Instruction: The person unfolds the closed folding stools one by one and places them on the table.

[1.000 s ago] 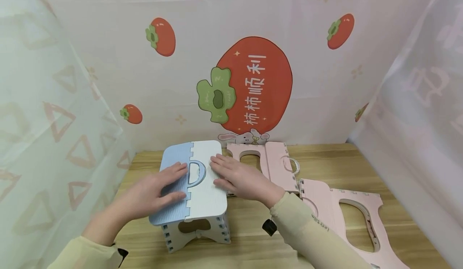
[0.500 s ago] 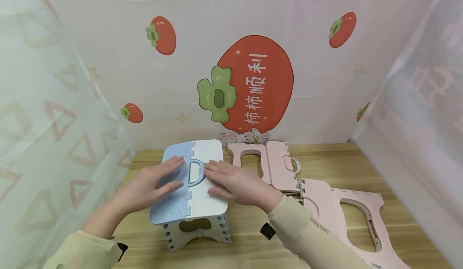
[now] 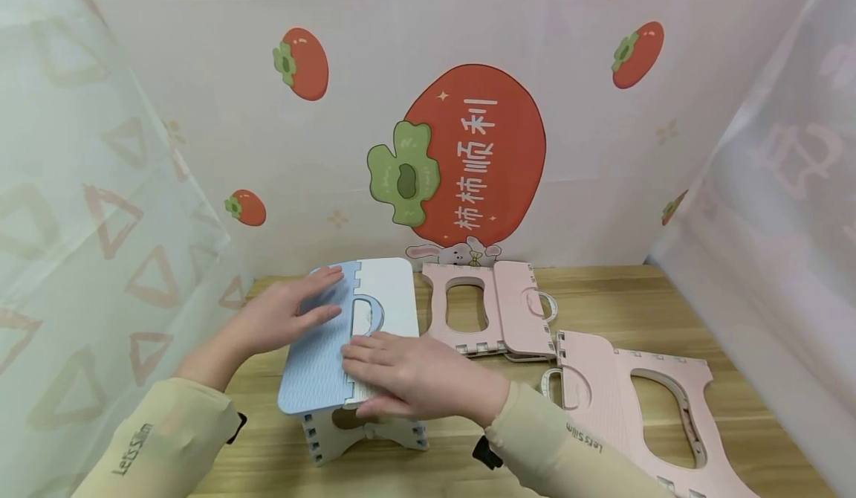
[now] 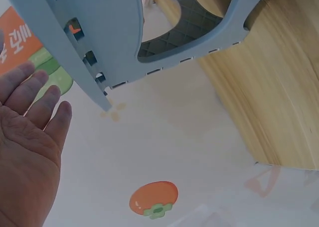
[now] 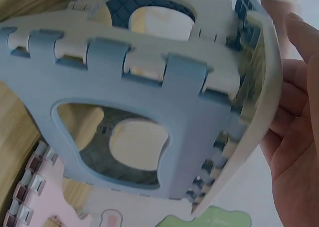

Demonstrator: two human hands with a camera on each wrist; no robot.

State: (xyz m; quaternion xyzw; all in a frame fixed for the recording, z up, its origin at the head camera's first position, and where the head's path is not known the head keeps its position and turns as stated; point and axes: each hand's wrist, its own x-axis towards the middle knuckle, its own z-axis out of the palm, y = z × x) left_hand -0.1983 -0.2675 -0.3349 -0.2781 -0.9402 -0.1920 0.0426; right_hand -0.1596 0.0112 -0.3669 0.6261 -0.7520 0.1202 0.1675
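A folding step stool (image 3: 310, 379) stands unfolded on the table, its seat half blue and half white, with a blue carry handle (image 3: 379, 315) at the seam. Over the far blue half, my left hand (image 3: 284, 316) has its fingers extended; the left wrist view shows that hand (image 4: 30, 142) palm-side beside the seat edge. My right hand (image 3: 414, 375) lies flat across the near white half, fingertips at the seam, covering part of it. In the right wrist view, the right hand (image 5: 296, 137) is along the seat top. Whether the left hand touches the seat I cannot tell.
Two pink folding stools lie folded flat: one (image 3: 521, 308) behind on the right, one (image 3: 595, 379) nearer on the right beside my right forearm. The wooden table (image 3: 602, 290) ends at a white printed backdrop (image 3: 588, 178), with sheets at both sides.
My right hand has slid from the white half's far right edge toward the near side and the seam. The left hand has shifted slightly away from me. The stool has stayed put.
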